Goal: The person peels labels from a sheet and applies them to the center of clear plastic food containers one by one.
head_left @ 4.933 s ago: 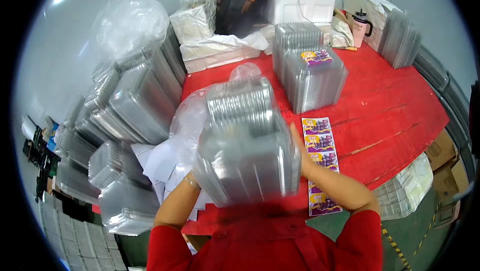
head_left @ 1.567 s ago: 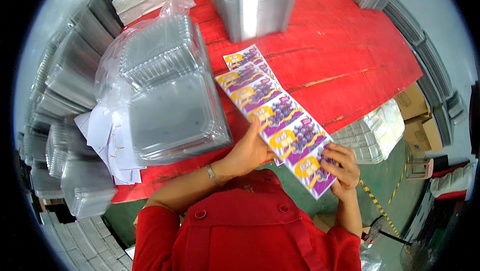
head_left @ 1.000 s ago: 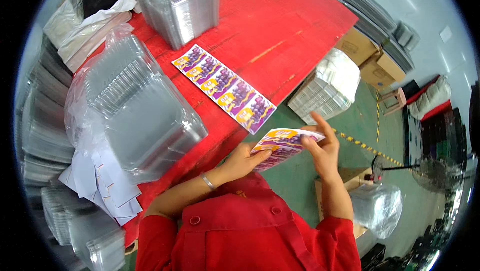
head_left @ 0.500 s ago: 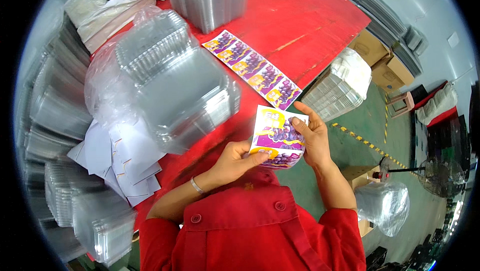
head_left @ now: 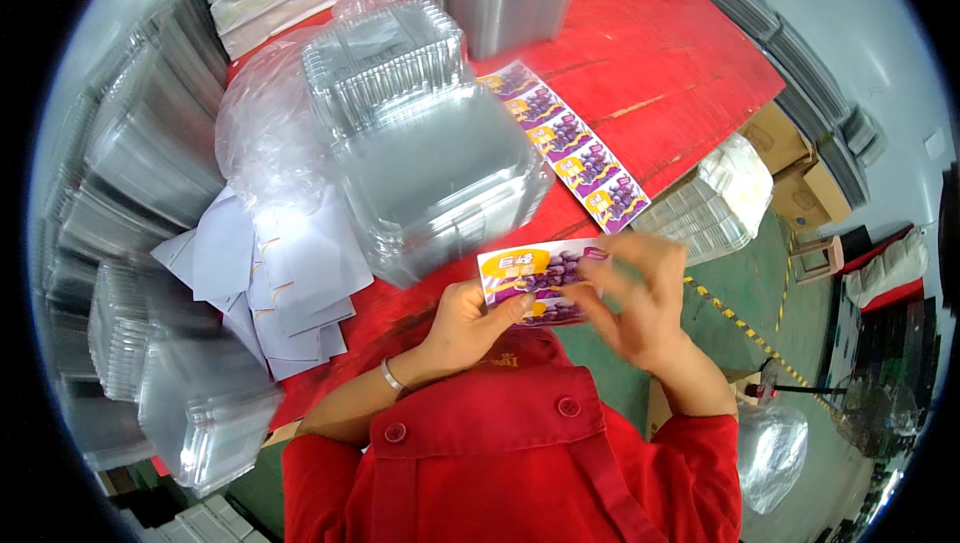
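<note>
My left hand (head_left: 462, 328) is closed on the left edge of a folded strip of grape labels (head_left: 530, 278), its thumb lying on top. The labels are purple, yellow and white. My right hand (head_left: 642, 308) is at the strip's right edge, its fingers smeared by motion, so whether they grip the strip is unclear. Beyond my hands, another strip of grape labels (head_left: 590, 165) lies on the red table (head_left: 665, 73). It runs alongside a stack of clear plastic clamshell boxes (head_left: 425, 168), left of it.
White paper sheets (head_left: 285, 268) and a crumpled clear bag (head_left: 265, 123) lie left of the boxes. More nested clear boxes (head_left: 515, 3) stand at the back, others (head_left: 205, 403) at the lower left. A wrapped stack (head_left: 715, 198) stands beyond the table's right edge; a fan (head_left: 870, 413) is farther right.
My right hand has shifted from its thumb-on-top hold and is now blurred at the strip's right edge. The held strip is tilted lower and flatter. The whole view has shifted slightly.
</note>
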`<action>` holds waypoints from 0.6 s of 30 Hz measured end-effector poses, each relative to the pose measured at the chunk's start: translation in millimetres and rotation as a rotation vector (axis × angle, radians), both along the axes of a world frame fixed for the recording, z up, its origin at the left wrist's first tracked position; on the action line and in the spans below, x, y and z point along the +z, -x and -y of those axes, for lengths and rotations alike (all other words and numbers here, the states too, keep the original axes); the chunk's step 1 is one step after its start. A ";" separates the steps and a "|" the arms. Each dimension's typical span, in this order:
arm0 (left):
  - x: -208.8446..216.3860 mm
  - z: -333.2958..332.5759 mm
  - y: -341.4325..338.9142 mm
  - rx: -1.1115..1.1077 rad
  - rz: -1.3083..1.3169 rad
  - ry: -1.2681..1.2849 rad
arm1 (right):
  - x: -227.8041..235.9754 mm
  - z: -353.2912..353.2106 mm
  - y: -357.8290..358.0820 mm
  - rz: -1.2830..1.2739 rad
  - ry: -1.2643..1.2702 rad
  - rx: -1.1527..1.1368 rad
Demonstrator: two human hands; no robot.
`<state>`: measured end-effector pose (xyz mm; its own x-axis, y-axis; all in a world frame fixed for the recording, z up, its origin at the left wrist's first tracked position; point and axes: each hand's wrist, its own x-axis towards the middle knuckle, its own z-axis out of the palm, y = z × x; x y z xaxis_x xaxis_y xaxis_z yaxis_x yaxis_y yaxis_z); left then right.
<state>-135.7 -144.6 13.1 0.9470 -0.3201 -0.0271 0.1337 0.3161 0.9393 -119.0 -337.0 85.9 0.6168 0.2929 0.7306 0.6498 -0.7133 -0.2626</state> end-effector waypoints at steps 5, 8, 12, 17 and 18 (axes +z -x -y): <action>7.4 -10.1 -5.2 -0.148 -0.041 0.035 | -0.3 -8.4 -5.5 -0.140 0.271 0.326; 9.8 -12.3 -9.0 -0.164 0.211 -0.159 | -3.4 -1.4 -13.1 -0.201 0.256 0.329; 12.4 -15.4 -12.1 -0.129 0.514 -0.413 | -4.8 -1.5 -16.5 -0.280 0.232 0.392; 12.9 -11.6 -15.6 0.005 0.744 -0.581 | -4.9 -7.0 -20.3 -0.256 0.226 0.394; 11.8 -11.4 -16.1 0.006 0.742 -0.581 | -4.0 -8.0 -20.2 -0.248 0.226 0.392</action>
